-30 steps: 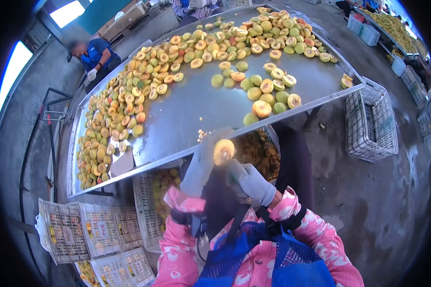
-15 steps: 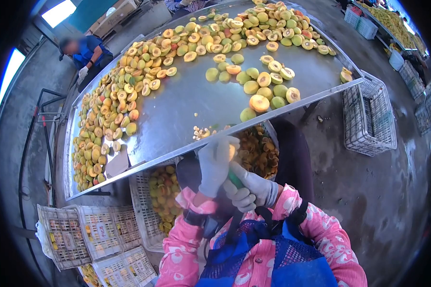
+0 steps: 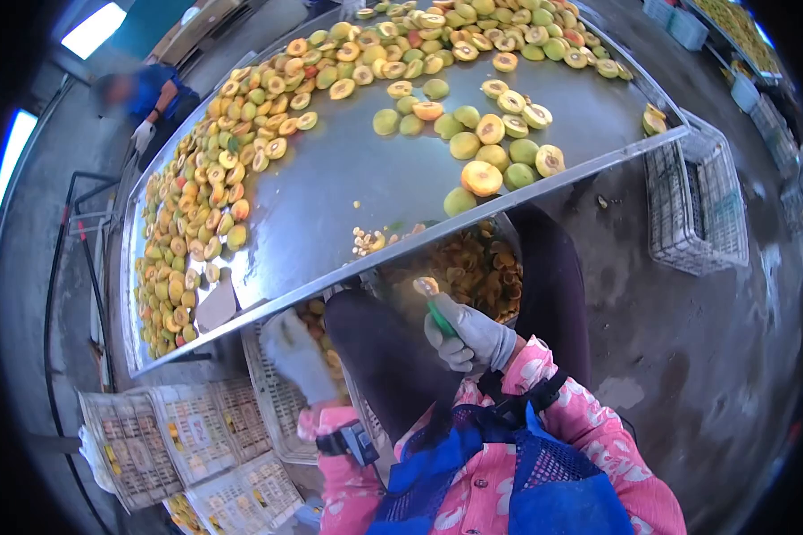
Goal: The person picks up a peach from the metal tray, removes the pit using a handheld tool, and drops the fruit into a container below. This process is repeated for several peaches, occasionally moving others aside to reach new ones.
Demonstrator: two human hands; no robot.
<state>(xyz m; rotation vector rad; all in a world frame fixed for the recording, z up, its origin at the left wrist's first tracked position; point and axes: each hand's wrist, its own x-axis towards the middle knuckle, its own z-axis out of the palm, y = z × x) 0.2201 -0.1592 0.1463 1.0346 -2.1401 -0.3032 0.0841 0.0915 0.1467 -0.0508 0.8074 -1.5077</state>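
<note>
My right hand (image 3: 473, 336), in a pale glove, is closed round a tool with a green handle (image 3: 441, 319). At the tool's tip is a small pale orange, pit-like lump (image 3: 426, 286); the working end itself is hidden. My left hand (image 3: 296, 355), also gloved, is smeared by motion over a crate of fruit (image 3: 335, 360) left of my knee. Whether it holds anything I cannot make out. Under the table edge, between my legs, a container holds brownish fruit scraps (image 3: 482, 267).
Peach-like fruit halves (image 3: 214, 192) heap along the far and left sides of the metal table (image 3: 330, 178). A smaller group (image 3: 491, 156) lies nearer, with pale bits (image 3: 372, 241) by the edge. Crates stand right (image 3: 698, 205) and left (image 3: 187, 428). Another person (image 3: 156, 98) works at far left.
My left hand has moved away from the tool, down and left to the fruit crate. My right hand keeps the green-handled tool, its tip and the lump now in plain sight.
</note>
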